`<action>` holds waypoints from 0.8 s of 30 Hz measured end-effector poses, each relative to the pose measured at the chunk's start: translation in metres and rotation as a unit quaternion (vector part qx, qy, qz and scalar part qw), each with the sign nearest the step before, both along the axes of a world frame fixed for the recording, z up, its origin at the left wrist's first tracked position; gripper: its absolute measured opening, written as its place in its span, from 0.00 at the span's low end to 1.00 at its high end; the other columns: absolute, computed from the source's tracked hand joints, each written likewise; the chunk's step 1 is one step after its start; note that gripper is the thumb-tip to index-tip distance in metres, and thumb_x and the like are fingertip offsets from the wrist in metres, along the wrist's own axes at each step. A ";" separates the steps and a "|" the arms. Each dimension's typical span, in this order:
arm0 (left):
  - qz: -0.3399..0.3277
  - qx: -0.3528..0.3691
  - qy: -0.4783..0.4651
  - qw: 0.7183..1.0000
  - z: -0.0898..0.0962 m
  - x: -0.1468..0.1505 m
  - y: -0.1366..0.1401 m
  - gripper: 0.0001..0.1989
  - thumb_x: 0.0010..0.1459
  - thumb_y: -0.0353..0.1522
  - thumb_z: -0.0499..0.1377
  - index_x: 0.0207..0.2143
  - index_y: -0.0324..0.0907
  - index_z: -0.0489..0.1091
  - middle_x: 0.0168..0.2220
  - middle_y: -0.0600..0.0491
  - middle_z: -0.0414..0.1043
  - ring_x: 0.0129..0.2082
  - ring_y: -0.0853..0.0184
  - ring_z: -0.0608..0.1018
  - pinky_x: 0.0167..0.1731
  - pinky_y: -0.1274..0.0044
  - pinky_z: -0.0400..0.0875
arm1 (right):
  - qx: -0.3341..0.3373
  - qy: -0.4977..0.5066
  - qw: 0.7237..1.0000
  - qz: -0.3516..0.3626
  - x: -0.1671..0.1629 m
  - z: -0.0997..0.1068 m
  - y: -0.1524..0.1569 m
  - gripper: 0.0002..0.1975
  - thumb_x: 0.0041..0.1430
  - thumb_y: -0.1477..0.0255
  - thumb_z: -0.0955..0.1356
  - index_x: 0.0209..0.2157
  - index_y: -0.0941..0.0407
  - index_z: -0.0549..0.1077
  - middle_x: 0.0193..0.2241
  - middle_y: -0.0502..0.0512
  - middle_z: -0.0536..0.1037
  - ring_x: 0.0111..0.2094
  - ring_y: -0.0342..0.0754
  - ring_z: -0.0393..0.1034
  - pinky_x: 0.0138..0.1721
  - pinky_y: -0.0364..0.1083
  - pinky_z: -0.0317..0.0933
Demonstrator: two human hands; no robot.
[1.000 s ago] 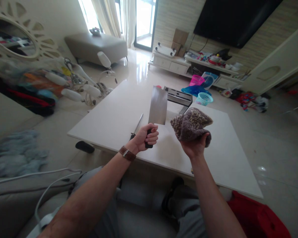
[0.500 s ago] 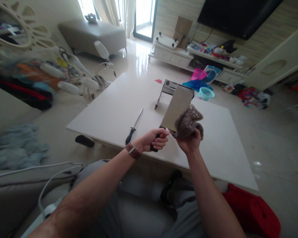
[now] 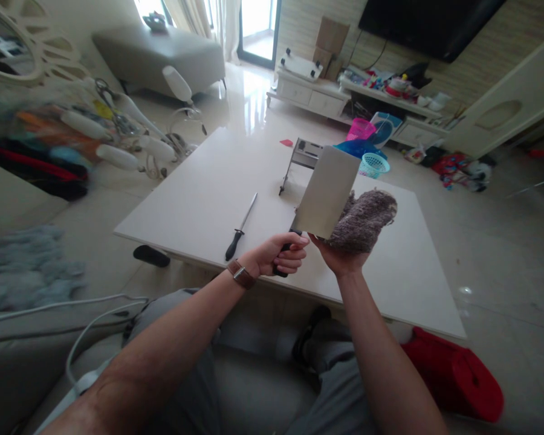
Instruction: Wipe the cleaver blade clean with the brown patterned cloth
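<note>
Two hands, one cleaver and one cloth are shown above one white tabletop [image 3: 412,272]. The cleaver [image 3: 329,190] is gripped by its black handle in the left hand [image 3: 288,255], whose fingers are closed around it; its blade is directed toward 1 o'clock from that hand. The cloth [image 3: 362,220], brown and fuzzy, is held in the right hand [image 3: 347,260], at 3 o'clock from the left; most of this hand's fingers are hidden behind the cloth and blade. The cloth is partly covered by the blade in this view; whether the two are pressed together cannot be told. One brown-strapped watch [image 3: 240,273] is worn on the left wrist.

One sharpening steel [image 3: 241,226] is seen lying on the tabletop at 10 o'clock from the left hand, its tip pointed toward 1 o'clock. One metal frame [image 3: 307,158] is placed at 12 o'clock, partly hidden by the blade.

Two baskets are visible beyond the tabletop's far edge: one turquoise basket [image 3: 375,164], perforated, at 1 o'clock from the right hand, and one pink basket [image 3: 360,128] at 12 o'clock. The contents of neither can be made out.
</note>
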State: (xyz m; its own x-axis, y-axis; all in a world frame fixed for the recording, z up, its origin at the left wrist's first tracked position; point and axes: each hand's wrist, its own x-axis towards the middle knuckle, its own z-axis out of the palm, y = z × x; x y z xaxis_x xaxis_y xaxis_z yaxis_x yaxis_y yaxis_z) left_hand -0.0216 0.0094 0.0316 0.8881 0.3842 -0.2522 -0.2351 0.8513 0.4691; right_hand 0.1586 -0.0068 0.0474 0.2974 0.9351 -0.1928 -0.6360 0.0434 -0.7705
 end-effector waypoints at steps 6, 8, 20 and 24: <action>0.022 -0.007 0.008 1.000 -0.005 0.004 0.003 0.18 0.58 0.31 0.59 0.20 0.42 0.53 0.13 0.63 0.44 0.10 0.79 0.46 0.11 0.86 0.45 | 0.080 0.094 0.985 0.119 0.013 -0.022 -0.003 0.33 0.49 0.46 0.70 0.56 0.44 0.74 0.59 0.53 0.75 0.62 0.60 0.67 0.55 0.67 0.66; 0.015 0.007 0.021 1.000 -0.008 0.008 0.004 0.19 0.59 0.32 0.59 0.20 0.42 0.53 0.13 0.64 0.45 0.10 0.80 0.46 0.11 0.86 0.45 | 0.055 0.081 0.987 0.125 0.018 -0.036 -0.001 0.31 0.45 0.50 0.73 0.51 0.47 0.77 0.55 0.53 0.79 0.57 0.57 0.72 0.54 0.62 0.69; 0.021 0.141 0.183 0.973 -0.017 0.018 -0.002 0.16 0.52 0.31 0.60 0.18 0.43 0.55 0.14 0.62 0.52 0.11 0.78 0.56 0.13 0.83 0.55 | -0.077 0.019 0.996 0.047 0.007 -0.058 0.011 0.07 0.47 0.78 0.75 0.30 0.57 0.79 0.30 0.50 0.84 0.31 0.46 0.80 0.35 0.44 0.77; 0.092 0.262 0.296 0.914 -0.023 0.019 0.002 0.12 0.54 0.33 0.59 0.20 0.40 0.62 0.17 0.57 0.63 0.14 0.73 0.68 0.17 0.80 0.65 | -0.068 -0.006 0.998 0.002 0.008 -0.063 0.015 0.10 0.46 0.79 0.76 0.33 0.58 0.79 0.33 0.50 0.85 0.34 0.47 0.80 0.40 0.46 0.78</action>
